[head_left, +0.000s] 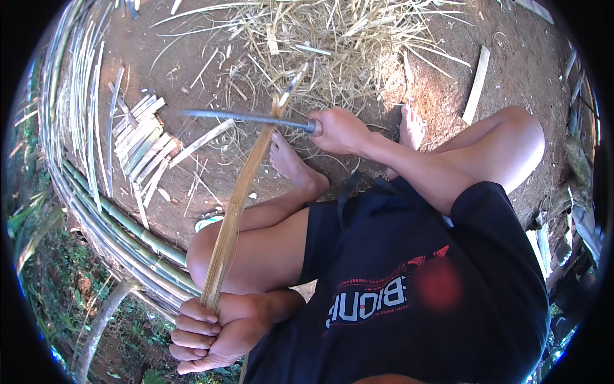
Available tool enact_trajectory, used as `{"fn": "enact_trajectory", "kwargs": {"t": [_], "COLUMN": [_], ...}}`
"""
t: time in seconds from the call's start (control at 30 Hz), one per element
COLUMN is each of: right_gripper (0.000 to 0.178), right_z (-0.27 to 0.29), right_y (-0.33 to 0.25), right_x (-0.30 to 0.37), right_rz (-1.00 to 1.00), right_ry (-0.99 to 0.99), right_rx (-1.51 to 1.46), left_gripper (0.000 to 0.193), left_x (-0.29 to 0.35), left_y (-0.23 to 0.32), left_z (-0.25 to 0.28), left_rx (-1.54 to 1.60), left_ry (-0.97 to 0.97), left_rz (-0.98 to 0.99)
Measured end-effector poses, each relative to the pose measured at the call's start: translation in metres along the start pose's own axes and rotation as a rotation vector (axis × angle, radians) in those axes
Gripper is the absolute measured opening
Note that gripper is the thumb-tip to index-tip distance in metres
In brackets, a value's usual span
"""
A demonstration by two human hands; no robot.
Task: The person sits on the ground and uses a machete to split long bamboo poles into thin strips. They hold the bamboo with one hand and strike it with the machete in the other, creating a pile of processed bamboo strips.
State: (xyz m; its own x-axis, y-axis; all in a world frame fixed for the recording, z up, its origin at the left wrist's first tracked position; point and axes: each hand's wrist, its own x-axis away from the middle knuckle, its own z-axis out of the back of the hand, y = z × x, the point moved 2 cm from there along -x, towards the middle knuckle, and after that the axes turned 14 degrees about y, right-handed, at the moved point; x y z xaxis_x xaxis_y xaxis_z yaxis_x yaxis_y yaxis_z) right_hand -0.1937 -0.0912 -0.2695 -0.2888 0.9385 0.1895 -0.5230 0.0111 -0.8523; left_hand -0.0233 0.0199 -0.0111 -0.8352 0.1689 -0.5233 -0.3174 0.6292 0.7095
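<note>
My left hand [224, 329], at the lower left, is closed in a fist around the near end of a long, flat bamboo strip [233, 221]. The strip slants up and away across my bent left leg, and its far end looks frayed. My right hand [342, 131] is wrapped round the handle of a long, narrow knife [240, 116]. Its slightly curved blade points left and crosses the strip near the far end. Whether the edge is biting into the bamboo cannot be made out.
A heap of pale bamboo shavings [345, 45] lies beyond my bare feet. To the left are a pile of short split pieces [144, 141], thin strips [80, 109] and long green poles [121, 224] along the ground's edge. One flat piece [476, 83] lies at the right.
</note>
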Motion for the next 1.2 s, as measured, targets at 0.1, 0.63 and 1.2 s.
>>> {"fn": "enact_trajectory", "kwargs": {"t": [0.1, 0.63, 1.2], "right_gripper": [0.014, 0.014, 0.015], "right_z": [0.009, -0.014, -0.010], "right_y": [-0.017, 0.029, 0.017], "right_x": [0.010, -0.010, -0.011], "right_rz": [-0.023, -0.189, 0.005], "right_ry": [0.001, 0.042, -0.081], "right_rx": [0.014, 0.072, 0.257], "left_gripper": [0.042, 0.045, 0.044], "left_x": [0.000, -0.015, -0.029], "left_y": [-0.005, -0.003, -0.022], "left_z": [0.000, 0.020, 0.035], "left_rx": [-0.023, 0.093, 0.179], "left_ry": [-0.022, -0.020, -0.026], "left_rz": [-0.007, 0.126, 0.226]}}
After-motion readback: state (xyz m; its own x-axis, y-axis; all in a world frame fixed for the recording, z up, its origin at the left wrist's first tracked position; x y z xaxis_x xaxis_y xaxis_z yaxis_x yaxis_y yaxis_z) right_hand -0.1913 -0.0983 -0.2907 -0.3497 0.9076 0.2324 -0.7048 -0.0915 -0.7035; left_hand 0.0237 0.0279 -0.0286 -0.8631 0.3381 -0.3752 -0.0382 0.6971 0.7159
